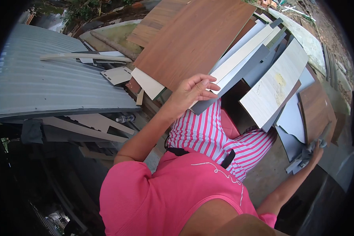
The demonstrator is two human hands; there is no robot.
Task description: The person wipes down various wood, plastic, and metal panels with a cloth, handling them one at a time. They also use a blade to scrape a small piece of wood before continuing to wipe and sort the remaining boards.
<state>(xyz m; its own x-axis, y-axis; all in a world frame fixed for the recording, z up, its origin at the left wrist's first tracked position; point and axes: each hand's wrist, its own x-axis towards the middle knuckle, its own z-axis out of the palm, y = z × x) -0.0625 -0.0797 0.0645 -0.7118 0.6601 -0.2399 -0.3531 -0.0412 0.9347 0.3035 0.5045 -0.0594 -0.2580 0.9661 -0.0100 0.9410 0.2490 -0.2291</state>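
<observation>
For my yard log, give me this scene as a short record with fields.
Left hand: loosely open by a long cream strip, contact unclear
Right hand: grip on a crumpled grey cloth
Ahead: large brown wood-grain board
Left side: grey corrugated metal sheet; clear plastic bottle just below its near edge

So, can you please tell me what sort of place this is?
It looks like an outdoor yard or work corner where scrap boards are kept. Many loose boards lie in an untidy heap, a ridged metal sheet is beside them, and green plants show behind.
</observation>
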